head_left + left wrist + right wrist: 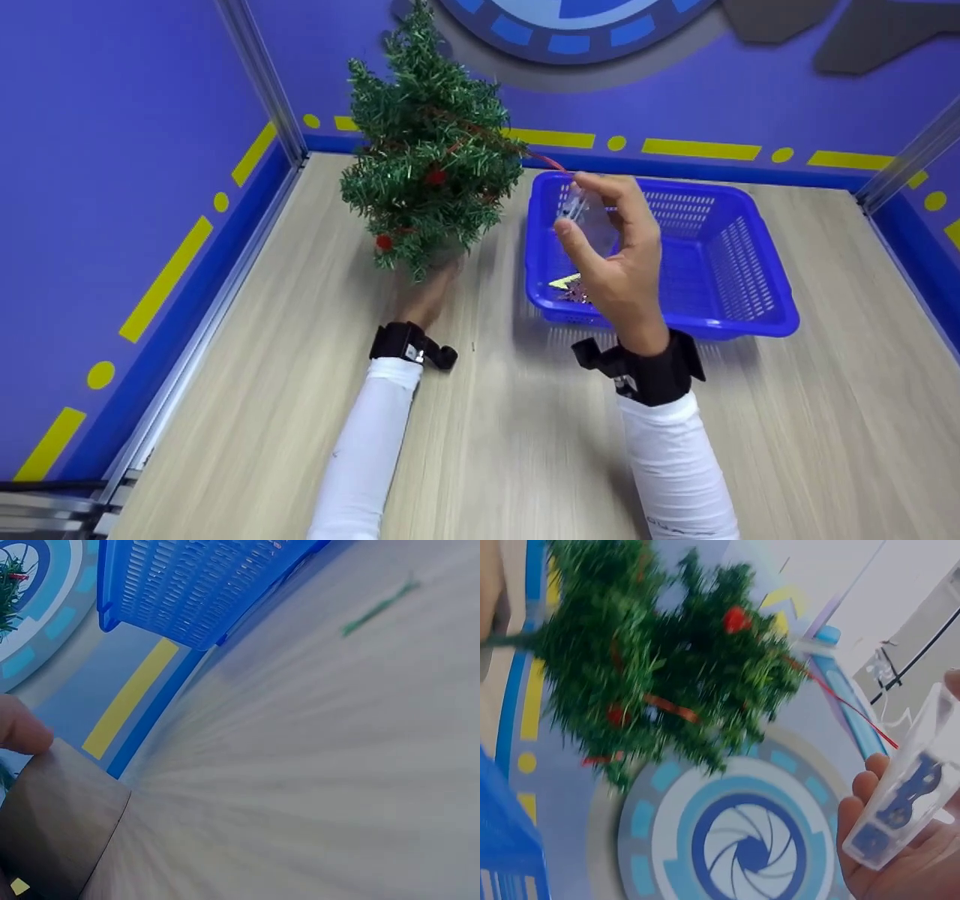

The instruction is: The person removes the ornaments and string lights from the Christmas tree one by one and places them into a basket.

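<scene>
A small green artificial Christmas tree [431,142] with red decorations and a red cord wound in it stands upright at the back left. Under its lower branches is my left hand [429,296], holding the brown base [67,817]; in the left wrist view the thumb [26,727] lies at the base's rim. Beside the tree, my right hand [628,259] holds a clear plastic case [900,802] with dark parts inside, raised over the basket's left side. From the tree, the red cord [840,694] runs toward that case.
A blue plastic basket [720,327] sits right of the tree on the wooden table [525,442]. Inside its left end lie a shiny star-shaped ornament [576,291] and a yellow piece. A green scrap [381,607] lies on the tabletop. Blue panels [135,150] enclose the back and sides.
</scene>
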Available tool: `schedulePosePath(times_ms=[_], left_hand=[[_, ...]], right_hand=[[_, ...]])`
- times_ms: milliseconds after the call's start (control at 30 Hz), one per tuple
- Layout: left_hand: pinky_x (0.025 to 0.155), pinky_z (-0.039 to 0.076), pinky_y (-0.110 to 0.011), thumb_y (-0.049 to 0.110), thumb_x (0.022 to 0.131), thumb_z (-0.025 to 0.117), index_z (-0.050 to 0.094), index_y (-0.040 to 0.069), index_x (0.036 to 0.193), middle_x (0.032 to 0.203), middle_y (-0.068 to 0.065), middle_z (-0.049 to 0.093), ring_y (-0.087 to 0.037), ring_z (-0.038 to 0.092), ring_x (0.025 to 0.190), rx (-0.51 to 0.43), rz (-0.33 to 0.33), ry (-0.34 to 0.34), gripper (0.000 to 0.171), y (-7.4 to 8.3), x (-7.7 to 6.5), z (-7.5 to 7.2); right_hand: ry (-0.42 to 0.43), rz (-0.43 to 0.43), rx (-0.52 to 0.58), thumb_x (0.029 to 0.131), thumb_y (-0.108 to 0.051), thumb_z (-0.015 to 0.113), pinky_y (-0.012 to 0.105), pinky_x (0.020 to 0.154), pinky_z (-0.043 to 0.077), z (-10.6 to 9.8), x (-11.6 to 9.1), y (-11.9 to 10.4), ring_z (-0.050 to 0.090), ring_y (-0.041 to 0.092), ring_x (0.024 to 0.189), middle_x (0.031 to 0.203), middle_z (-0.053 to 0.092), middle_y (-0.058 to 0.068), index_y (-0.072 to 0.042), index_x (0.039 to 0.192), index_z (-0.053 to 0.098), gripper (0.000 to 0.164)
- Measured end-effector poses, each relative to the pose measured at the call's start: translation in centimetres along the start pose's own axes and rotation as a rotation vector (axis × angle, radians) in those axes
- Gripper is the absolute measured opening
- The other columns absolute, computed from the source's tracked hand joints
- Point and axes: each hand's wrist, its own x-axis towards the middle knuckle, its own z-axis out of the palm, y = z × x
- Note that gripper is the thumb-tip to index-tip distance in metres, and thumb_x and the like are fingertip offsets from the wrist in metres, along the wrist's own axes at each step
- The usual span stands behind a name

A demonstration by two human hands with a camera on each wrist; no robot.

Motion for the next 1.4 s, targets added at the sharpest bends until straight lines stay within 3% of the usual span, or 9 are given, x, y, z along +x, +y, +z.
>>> schedulePosePath(times_ms=[33,133,233,367,433,567,800,1133,1400], left_hand=[[0.110,0.043,-0.028,0.047,0.084,0.079,0.005,0.026,0.165,0.163,-0.003,0.027,-0.017,0.037,0.145,0.152,0.017,0.086,0.111,-0.1,-0.1,-0.1],[0.122,0.031,-0.045,0.058,0.084,0.075,0.007,0.020,0.165,0.169,-0.010,0.019,-0.028,0.025,0.154,0.314,0.089,0.086,0.112,-0.4,-0.2,-0.2],[0.121,0.032,-0.044,0.054,0.090,0.070,0.025,0.020,0.161,0.165,-0.008,0.030,-0.026,0.033,0.150,0.443,0.285,0.094,0.091,-0.3,0.4,0.0],[0.106,0.045,-0.040,0.041,0.091,0.073,0.050,0.021,0.143,0.139,-0.001,0.059,-0.019,0.056,0.125,0.433,0.578,0.163,0.060,-0.2,1.7,0.5],[0.101,0.048,-0.041,0.039,0.093,0.072,0.052,0.018,0.141,0.135,-0.005,0.060,-0.021,0.058,0.120,0.471,0.626,0.171,0.056,-0.2,2.3,-0.1],[0.107,0.043,-0.048,0.020,0.090,0.073,0.044,0.008,0.151,0.146,-0.021,0.045,-0.035,0.048,0.131,0.622,0.610,0.152,0.069,-0.4,2.8,-1.7],[0.121,0.029,-0.050,0.015,0.090,0.068,0.034,0.020,0.160,0.163,-0.019,0.022,-0.039,0.028,0.149,0.712,0.563,0.143,0.078,-0.3,3.2,-1.8],[0.098,0.046,-0.049,0.031,0.102,0.051,0.056,0.017,0.127,0.126,-0.010,0.060,-0.027,0.057,0.117,0.618,0.434,0.016,0.029,0.1,2.7,-2.5],[0.102,0.046,-0.046,0.025,0.093,0.063,0.055,0.019,0.139,0.137,-0.008,0.059,-0.026,0.055,0.124,0.587,0.434,-0.029,0.047,0.2,2.8,-2.9]], right_hand=[[0.003,0.000,-0.012,0.086,-0.009,0.074,0.026,0.081,0.048,-0.1,0.1,0.2,0.057,0.019,0.100,0.112,0.065,0.017,-0.004,0.127,0.067,0.042],[0.014,0.004,-0.038,0.083,-0.006,0.075,0.026,0.082,0.046,-0.3,0.1,0.6,0.055,0.018,0.101,0.111,0.064,0.015,-0.003,0.126,0.067,0.044],[0.026,0.009,-0.039,0.082,-0.008,0.075,0.025,0.081,0.045,-0.4,0.2,0.8,0.055,0.018,0.099,0.111,0.063,0.013,-0.001,0.124,0.067,0.043],[0.042,0.015,-0.038,0.082,-0.008,0.075,0.024,0.075,0.046,-0.6,0.2,0.6,0.055,0.017,0.095,0.110,0.063,0.009,0.000,0.123,0.067,0.043],[0.074,0.012,-0.066,0.082,-0.006,0.075,0.024,0.073,0.046,0.3,-0.4,-0.5,0.055,0.017,0.093,0.109,0.063,0.009,0.000,0.123,0.067,0.042],[0.129,-0.007,-0.120,0.084,-0.006,0.074,0.024,0.073,0.048,2.0,-1.7,-3.0,0.056,0.018,0.093,0.110,0.064,0.008,0.001,0.125,0.066,0.042],[0.126,-0.027,-0.093,0.088,-0.016,0.073,0.024,0.074,0.051,2.2,-1.8,-4.0,0.058,0.020,0.094,0.111,0.065,0.009,0.003,0.125,0.064,0.043],[0.137,-0.016,-0.105,0.088,-0.013,0.071,0.024,0.073,0.050,2.6,-2.0,-4.4,0.057,0.019,0.092,0.111,0.065,0.008,0.002,0.125,0.064,0.041],[0.176,0.007,-0.151,0.087,-0.012,0.071,0.024,0.073,0.051,3.2,-2.5,-4.9,0.058,0.020,0.092,0.110,0.065,0.006,0.001,0.126,0.065,0.042]])
